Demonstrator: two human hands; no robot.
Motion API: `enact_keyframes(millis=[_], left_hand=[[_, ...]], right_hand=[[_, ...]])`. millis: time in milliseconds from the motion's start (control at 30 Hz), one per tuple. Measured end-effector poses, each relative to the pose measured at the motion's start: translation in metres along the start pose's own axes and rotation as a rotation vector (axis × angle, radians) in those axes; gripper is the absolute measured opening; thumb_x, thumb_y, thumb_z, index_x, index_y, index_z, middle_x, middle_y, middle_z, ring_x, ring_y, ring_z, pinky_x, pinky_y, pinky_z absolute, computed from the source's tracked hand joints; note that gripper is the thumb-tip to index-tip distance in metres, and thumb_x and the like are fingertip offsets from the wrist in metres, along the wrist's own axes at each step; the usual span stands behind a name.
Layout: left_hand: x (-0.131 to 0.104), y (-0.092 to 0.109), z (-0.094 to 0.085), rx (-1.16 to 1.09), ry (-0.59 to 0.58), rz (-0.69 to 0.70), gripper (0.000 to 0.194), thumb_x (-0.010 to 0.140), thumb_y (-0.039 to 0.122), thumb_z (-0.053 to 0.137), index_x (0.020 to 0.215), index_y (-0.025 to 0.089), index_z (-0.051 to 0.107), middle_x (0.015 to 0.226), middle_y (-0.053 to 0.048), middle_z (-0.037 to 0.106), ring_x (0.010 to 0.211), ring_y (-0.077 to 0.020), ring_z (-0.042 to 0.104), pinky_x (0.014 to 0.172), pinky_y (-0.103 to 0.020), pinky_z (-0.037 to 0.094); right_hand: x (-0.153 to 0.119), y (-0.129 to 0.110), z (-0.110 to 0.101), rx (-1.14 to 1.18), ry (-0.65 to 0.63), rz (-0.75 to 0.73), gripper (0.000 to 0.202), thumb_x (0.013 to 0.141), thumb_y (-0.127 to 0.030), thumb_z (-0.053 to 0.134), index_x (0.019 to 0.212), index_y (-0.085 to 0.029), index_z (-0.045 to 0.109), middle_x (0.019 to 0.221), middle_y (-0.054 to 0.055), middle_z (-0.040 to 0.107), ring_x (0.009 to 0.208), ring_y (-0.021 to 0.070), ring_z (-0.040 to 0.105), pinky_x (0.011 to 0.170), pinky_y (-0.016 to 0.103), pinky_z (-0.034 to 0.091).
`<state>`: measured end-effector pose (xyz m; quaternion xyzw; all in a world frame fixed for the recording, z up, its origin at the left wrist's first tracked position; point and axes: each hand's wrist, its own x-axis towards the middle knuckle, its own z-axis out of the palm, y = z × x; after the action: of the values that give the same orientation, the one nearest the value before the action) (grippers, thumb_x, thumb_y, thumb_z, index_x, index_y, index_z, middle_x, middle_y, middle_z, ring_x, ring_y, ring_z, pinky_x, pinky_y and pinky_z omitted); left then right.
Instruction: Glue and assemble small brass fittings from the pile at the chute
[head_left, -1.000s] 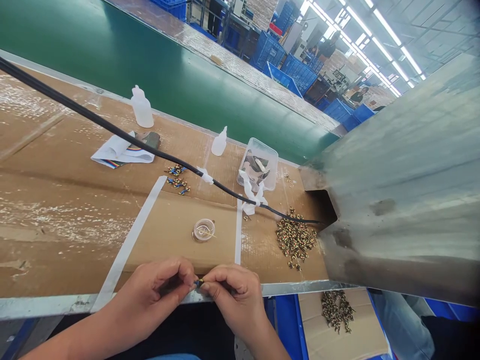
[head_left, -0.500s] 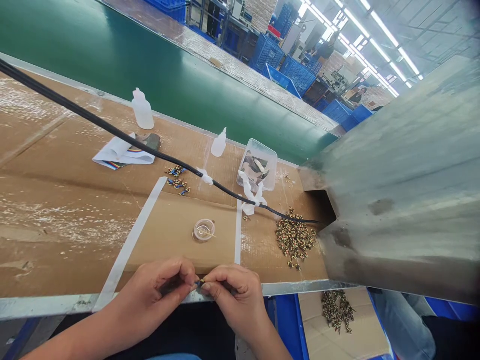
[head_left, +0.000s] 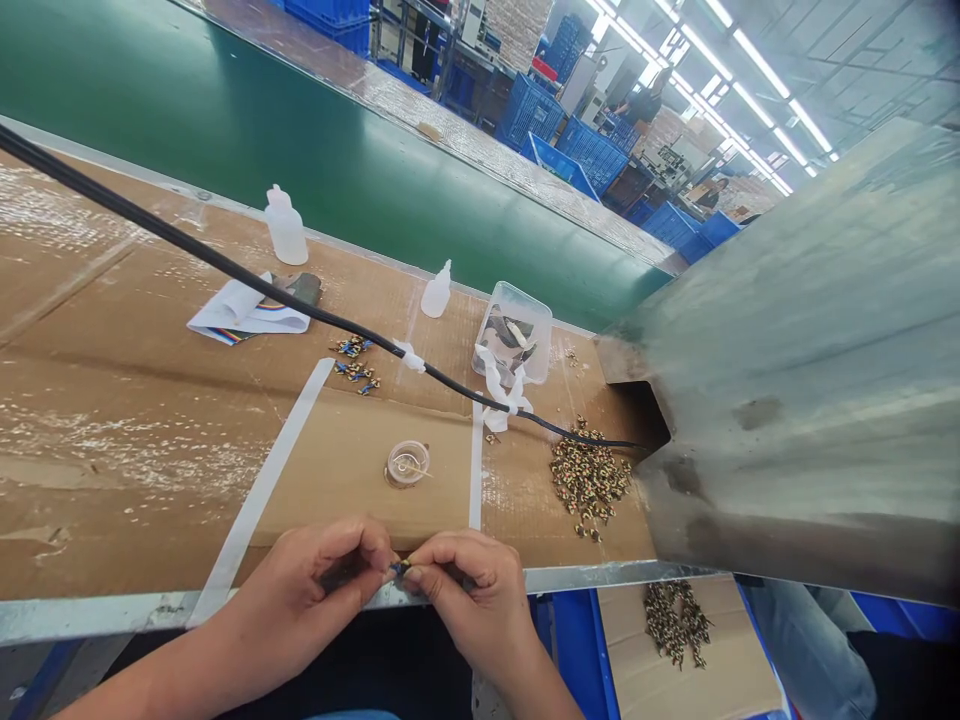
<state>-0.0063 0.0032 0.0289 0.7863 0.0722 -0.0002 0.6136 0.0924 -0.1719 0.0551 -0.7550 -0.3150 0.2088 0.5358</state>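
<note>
At the table's front edge, my left hand (head_left: 326, 585) and my right hand (head_left: 472, 590) meet fingertip to fingertip. Both pinch a tiny blue and yellowish part (head_left: 401, 567), mostly hidden by the fingers. Beyond them a small round clear dish (head_left: 407, 463) with a thin stick in it rests on a cardboard sheet (head_left: 322, 490) edged with white tape. Several small blue-marked parts (head_left: 356, 375) lie behind the sheet's left side. To the right is a big pile of small brass and black parts (head_left: 590, 475).
A black cable (head_left: 315, 310) crosses above the table. Behind stand two white bottles (head_left: 286, 230) (head_left: 436, 292), a clear box (head_left: 513, 335) and folded paper (head_left: 247, 312). A metal panel (head_left: 810, 380) rises at right; more parts (head_left: 675, 622) lie below it.
Both hands keep their pinch at nearly the same place. Slightly more of the small part's yellowish end shows, and the camera view has shifted a little.
</note>
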Motion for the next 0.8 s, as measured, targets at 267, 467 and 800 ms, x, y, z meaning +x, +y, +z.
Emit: enact_keyframes(millis=[267, 467, 800], left_hand=[[0.0001, -0.0040, 0.0007, -0.003, 0.007, 0.024, 0.017, 0.091, 0.024, 0.050, 0.077, 0.021, 0.060, 0.072, 0.000, 0.064, 0.066, -0.0147, 0.061, 0.060, -0.021, 0.049], [-0.0001, -0.0021, 0.0008, -0.023, 0.004, -0.002, 0.017, 0.092, 0.026, 0.052, 0.080, 0.021, 0.062, 0.076, -0.001, 0.068, 0.070, -0.0157, 0.065, 0.065, -0.022, 0.052], [0.0037, 0.0058, 0.0028, -0.278, 0.029, -0.138, 0.015, 0.089, 0.035, 0.060, 0.086, 0.021, 0.065, 0.079, -0.001, 0.070, 0.077, -0.0183, 0.069, 0.072, -0.027, 0.059]], right_hand=[[-0.0009, 0.0009, 0.0009, -0.005, 0.009, -0.007, 0.010, 0.084, -0.017, 0.071, 0.077, -0.021, 0.077, 0.070, 0.000, 0.075, 0.066, 0.0139, 0.067, 0.065, 0.021, 0.047], [-0.0013, -0.0024, -0.0003, -0.014, 0.022, -0.006, 0.011, 0.085, -0.018, 0.070, 0.078, -0.021, 0.077, 0.071, 0.000, 0.075, 0.066, 0.0139, 0.067, 0.065, 0.022, 0.047], [-0.0054, -0.0004, 0.0070, 0.113, 0.120, 0.117, 0.010, 0.084, -0.026, 0.070, 0.082, -0.019, 0.077, 0.073, 0.004, 0.074, 0.065, 0.0157, 0.069, 0.059, 0.022, 0.053]])
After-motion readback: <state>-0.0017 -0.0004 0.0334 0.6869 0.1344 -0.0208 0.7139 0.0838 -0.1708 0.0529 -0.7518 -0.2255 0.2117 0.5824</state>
